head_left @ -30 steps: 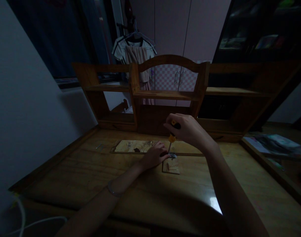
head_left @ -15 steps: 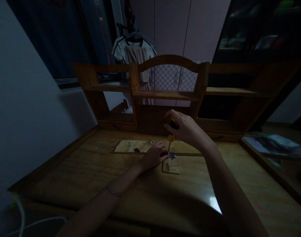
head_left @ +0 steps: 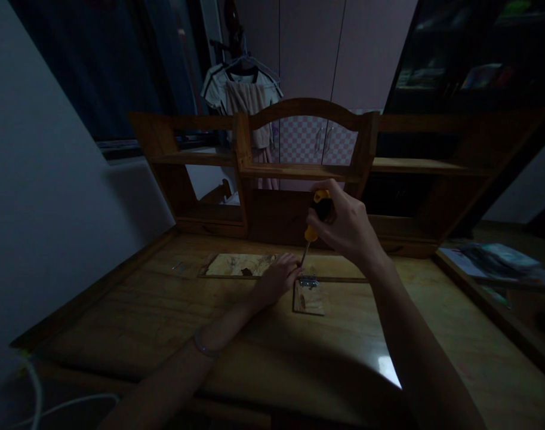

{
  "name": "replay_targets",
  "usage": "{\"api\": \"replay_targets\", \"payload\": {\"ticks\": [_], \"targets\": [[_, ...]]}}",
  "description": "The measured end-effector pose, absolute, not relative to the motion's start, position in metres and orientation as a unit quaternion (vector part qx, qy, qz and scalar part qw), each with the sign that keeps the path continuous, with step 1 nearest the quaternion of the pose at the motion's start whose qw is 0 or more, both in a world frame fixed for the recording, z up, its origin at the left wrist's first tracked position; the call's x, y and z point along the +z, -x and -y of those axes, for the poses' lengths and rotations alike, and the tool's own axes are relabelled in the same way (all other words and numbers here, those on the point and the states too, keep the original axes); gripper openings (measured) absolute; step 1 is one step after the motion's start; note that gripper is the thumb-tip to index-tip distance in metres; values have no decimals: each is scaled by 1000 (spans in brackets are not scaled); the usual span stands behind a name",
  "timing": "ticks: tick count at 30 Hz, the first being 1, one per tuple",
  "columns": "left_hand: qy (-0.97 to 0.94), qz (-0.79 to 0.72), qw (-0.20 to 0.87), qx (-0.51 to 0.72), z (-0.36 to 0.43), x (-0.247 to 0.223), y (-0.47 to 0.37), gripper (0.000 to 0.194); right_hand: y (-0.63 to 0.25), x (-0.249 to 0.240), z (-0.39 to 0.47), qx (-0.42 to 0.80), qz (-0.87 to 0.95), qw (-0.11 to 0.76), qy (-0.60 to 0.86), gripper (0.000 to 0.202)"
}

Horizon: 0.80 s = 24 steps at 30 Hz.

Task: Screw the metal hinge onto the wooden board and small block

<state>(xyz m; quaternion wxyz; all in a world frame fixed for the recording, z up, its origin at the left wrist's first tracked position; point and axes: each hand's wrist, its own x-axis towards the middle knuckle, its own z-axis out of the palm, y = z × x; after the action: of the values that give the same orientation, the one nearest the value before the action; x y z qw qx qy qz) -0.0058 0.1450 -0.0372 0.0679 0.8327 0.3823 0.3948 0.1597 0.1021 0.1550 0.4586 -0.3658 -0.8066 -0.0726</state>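
Observation:
My right hand is closed around the yellow and black handle of a screwdriver. The shaft slants down and left to the fingertips of my left hand. Those fingers are drawn together at the tip, and whatever they pinch there is too small to make out. Just right of them, a small metal hinge lies where a short wooden piece meets a long wooden board. The long board is partly hidden behind my left hand.
A small metal piece lies on the wooden desk to the left. Across the back stands a wooden shelf unit. Papers sit at the right, and a white cable hangs at the lower left.
My right hand has lifted the screwdriver up and away from the hinge, its tip shifting left. My left hand has moved slightly up and off the hinge, which now shows more fully.

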Motion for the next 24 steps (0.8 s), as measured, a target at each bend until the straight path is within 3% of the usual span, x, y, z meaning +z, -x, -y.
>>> {"api": "replay_targets", "payload": {"ticks": [5,11,14,18,21,24], "targets": [[-815,-413,82,399,-150,-39,10,14,-164,163,-97,-124,740,525,402,30],[-791,-458,-20,405,-171,-29,37,19,-177,167,-97,-144,701,566,408,29],[-781,-532,-88,315,-181,-18,80,20,-184,169,-97,-145,691,580,406,28],[-725,-647,-212,104,-182,-8,168,22,-195,172,-99,-145,675,591,418,25],[-665,-727,-171,-4,-175,-6,233,24,-201,172,-102,-145,666,596,425,24],[-639,-758,-130,-14,-169,-4,267,24,-203,172,-104,-151,665,594,427,25]]}}
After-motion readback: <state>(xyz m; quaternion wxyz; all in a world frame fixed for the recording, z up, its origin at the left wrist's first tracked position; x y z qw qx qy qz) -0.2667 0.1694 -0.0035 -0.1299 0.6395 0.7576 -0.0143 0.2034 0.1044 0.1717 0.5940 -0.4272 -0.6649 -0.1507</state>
